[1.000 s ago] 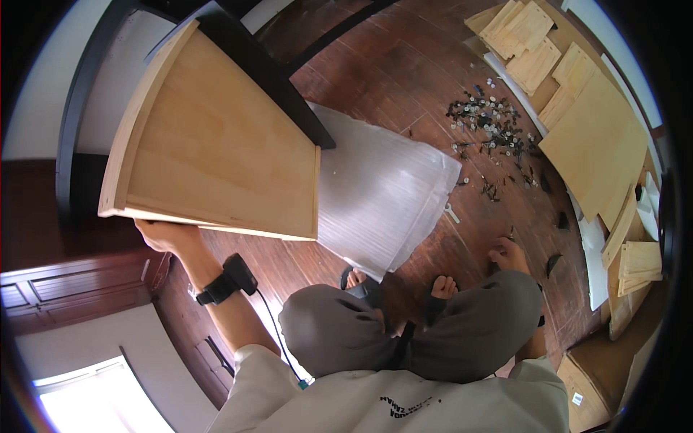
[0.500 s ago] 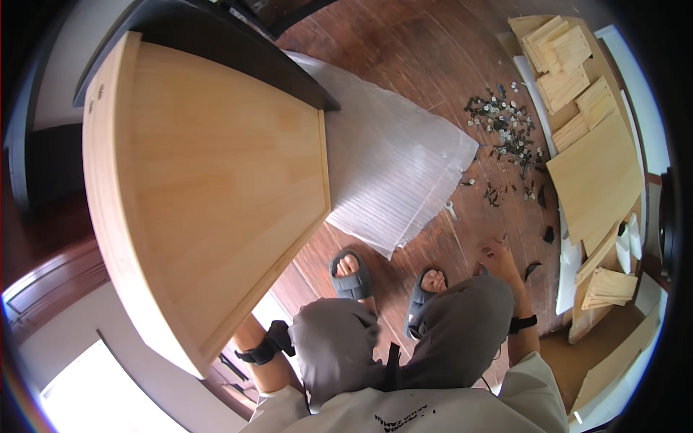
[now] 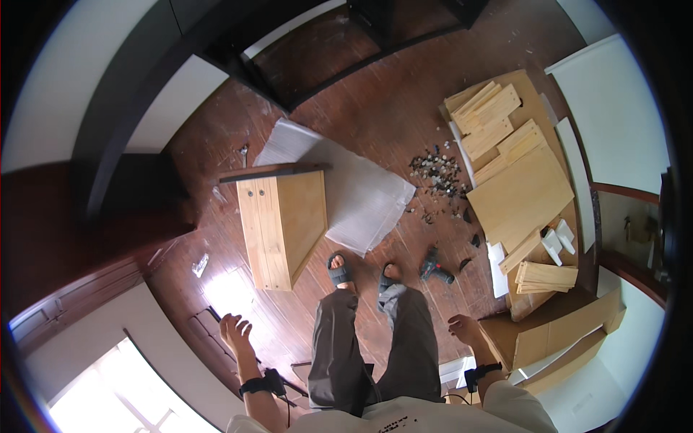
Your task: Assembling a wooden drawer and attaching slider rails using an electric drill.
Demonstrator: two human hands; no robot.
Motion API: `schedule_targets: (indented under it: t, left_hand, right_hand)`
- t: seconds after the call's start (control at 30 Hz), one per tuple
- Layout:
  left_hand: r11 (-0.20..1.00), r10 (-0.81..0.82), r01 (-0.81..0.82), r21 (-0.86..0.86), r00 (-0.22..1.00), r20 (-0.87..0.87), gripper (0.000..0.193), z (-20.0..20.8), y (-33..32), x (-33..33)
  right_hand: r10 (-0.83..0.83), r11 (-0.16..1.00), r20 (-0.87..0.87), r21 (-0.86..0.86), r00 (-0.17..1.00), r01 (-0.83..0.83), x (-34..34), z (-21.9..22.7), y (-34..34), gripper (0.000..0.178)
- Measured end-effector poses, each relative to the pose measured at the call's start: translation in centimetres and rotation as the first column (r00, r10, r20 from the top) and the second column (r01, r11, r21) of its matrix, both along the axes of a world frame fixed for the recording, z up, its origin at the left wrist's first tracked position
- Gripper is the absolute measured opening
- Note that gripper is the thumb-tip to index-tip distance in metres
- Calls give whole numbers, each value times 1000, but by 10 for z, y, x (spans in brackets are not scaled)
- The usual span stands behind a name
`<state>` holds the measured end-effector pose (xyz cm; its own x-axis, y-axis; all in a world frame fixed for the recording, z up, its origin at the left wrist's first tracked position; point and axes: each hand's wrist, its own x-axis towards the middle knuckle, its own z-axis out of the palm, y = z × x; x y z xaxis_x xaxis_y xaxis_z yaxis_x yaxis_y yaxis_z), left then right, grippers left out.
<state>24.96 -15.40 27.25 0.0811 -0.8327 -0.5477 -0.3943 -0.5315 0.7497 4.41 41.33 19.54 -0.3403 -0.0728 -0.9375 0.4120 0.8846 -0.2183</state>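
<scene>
My left hand (image 3: 236, 335) hangs in the air at the lower left, fingers apart, with nothing in it. On the other side of my legs, my right hand (image 3: 463, 328) is also raised off the floor and empty, its fingers loosely bent and apart. Ahead of my feet stands a pale wooden drawer-like box (image 3: 266, 234) with a dark panel (image 3: 268, 174) along its far side. It touches neither hand. A power drill (image 3: 436, 267) lies on the floor to the right of my sandals, beyond my right hand.
A white foam sheet (image 3: 368, 189) lies beside the wooden box. Small screws and fittings (image 3: 439, 173) are scattered right of it. Boards (image 3: 521, 195) lie on cardboard farther right, above an open carton (image 3: 570, 335). Dark furniture frames (image 3: 375, 54) stand at the back.
I have risen from a low crouch, so the wooden box looks smaller and farther down. My right hand has lifted from near the floor. My left hand, hidden behind the box before, now shows.
</scene>
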Motion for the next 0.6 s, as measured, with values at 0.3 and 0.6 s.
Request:
schedule_targets:
  t: [0.3,0.6]
  left_hand:
    - [694,-682,693,197,720,-131,27,63,69,-105]
    - [471,-865,877,93,480,-146,17,89,52,-305]
  right_hand:
    - [-293,948,-76,-150,953,280,-17,81,28,18]
    - [123,971,-413,-140,903,-196,-222,112,-75,23]
